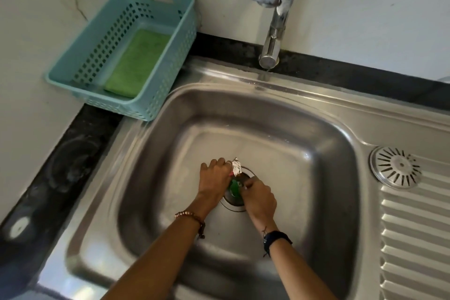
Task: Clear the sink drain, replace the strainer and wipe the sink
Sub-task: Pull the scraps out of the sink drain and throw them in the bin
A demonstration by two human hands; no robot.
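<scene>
A steel sink is set into a dark stone table against a pale marbled wall. A chrome tap stands at the back rim. To the right of the basin, the ribbed draining board carries the round strainer, lying flat and well apart from the drain. In the back left corner a light blue basket holds a green scouring pad.

Both hands meet over the open drain at the bottom of the basin. The left hand, with a bead bracelet on its wrist, has its fingers curled tight around a crumpled piece of silver foil and something pink beneath it. The right hand, with a dark band on its wrist, has its fingers pinched narrow at a green scrap sitting in the drain hole; whether they actually grip it I cannot tell, as the picture is blurred there.
</scene>
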